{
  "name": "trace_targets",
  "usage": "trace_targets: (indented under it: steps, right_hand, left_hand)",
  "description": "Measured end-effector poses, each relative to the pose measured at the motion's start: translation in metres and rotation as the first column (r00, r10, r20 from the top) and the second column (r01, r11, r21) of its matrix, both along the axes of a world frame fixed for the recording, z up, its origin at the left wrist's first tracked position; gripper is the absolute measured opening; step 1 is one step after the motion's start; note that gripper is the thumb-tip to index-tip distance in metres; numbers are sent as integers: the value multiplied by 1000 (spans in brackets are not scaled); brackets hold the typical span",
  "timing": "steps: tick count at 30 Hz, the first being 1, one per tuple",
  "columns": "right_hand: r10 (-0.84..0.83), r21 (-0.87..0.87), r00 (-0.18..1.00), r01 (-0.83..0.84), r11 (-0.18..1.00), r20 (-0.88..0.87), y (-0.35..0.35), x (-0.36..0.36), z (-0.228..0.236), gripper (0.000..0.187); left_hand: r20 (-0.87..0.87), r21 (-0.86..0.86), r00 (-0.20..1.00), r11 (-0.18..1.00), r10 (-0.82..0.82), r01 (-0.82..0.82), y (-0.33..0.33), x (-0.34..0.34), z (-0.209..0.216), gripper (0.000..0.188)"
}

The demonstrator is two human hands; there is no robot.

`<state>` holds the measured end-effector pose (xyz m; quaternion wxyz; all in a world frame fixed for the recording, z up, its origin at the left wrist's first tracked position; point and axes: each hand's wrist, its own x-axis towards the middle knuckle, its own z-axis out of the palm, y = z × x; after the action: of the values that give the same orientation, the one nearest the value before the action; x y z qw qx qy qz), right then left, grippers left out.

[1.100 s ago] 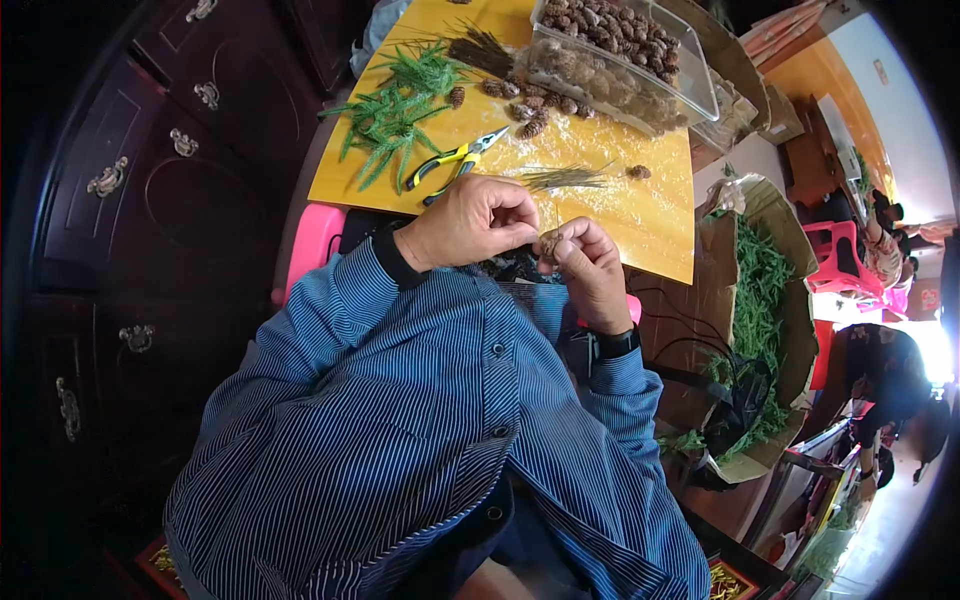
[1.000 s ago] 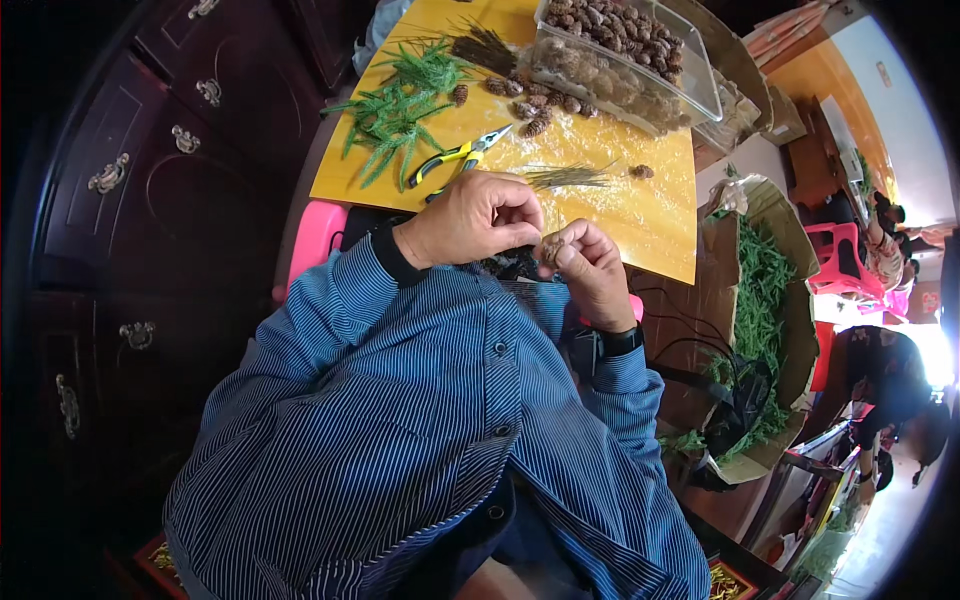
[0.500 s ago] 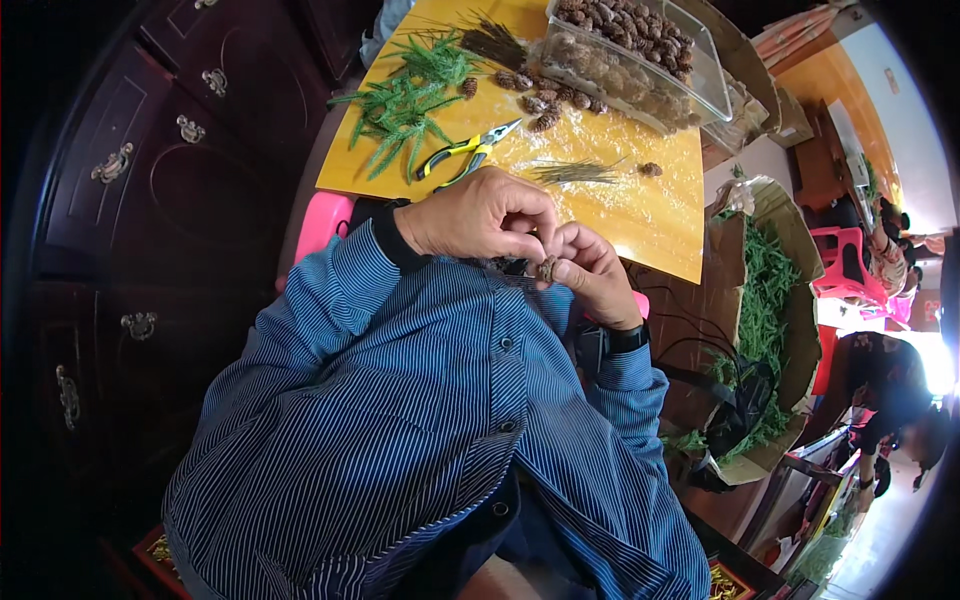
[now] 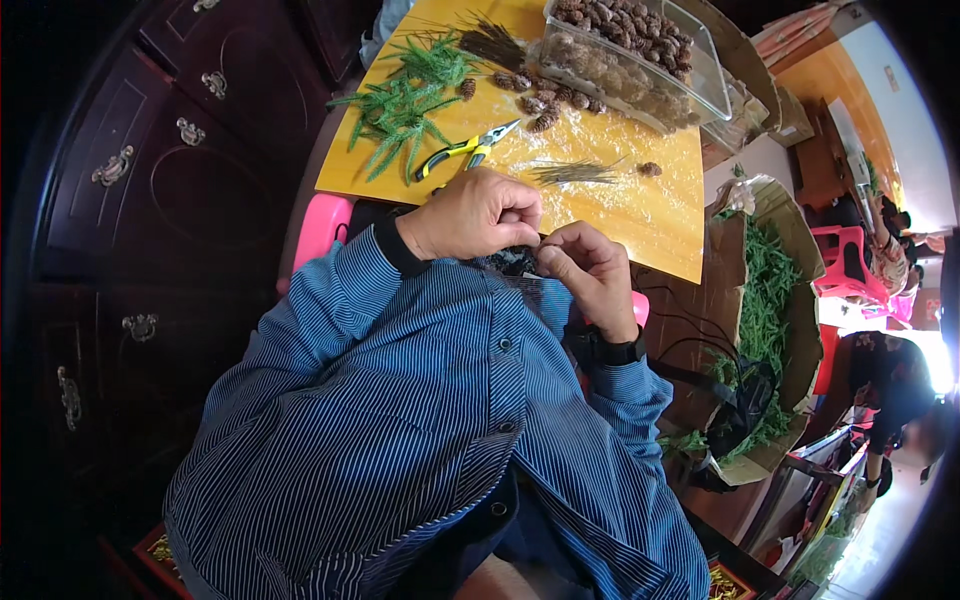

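Observation:
My left hand (image 4: 478,212) is closed, its thumb and forefinger pinched together at the table's near edge. Close beside it, my right hand (image 4: 592,272) also pinches with thumb and forefinger. The fingertips of both hands almost meet, and what they hold is hidden behind them. Just beyond my left hand lie pliers (image 4: 468,147) with yellow-and-black handles. Thin dark wires (image 4: 575,172) lie in a loose bundle on the yellow table (image 4: 640,215), with a single pine cone (image 4: 649,169) to their right.
Green artificial sprigs (image 4: 405,105) lie at the table's left. A clear plastic bin (image 4: 712,85) of pine cones stands at the back, with several loose cones before it. To the right, a cardboard box (image 4: 812,262) holds greenery. A person (image 4: 885,385) bends at the far right.
The pine cone that showed at my right fingertips is now out of sight. My left hand has shifted slightly left, and my right hand has turned a little. The person at far right moved slightly.

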<state>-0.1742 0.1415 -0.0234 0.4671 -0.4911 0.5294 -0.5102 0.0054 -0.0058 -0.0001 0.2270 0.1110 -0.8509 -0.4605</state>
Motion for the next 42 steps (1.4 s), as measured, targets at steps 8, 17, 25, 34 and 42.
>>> trace_targets:
  steps: [8,17,25,34,42]
  right_hand:
    - [-80,-12,995,81,997,65,3,2,-1,9]
    - [-120,-25,974,127,992,192,2,8,4,7]
    - [-206,-40,954,219,975,217,-1,9,-1,7]
    - [-157,-47,957,173,984,245,-3,9,-1,8]
    - [-66,-24,960,75,997,271,-2,11,-1,13]
  left_hand:
    - [-18,224,999,974,-27,30,-5,3,0,10]
    - [-110,508,993,856,-48,98,-1,-2,-5,8]
    - [-171,438,980,899,104,-19,12,-3,-4,6]
    - [-150,382,988,919,-38,94,12,0,12,5]
    - [-171,232,984,968,-56,95,10,-2,7,8]
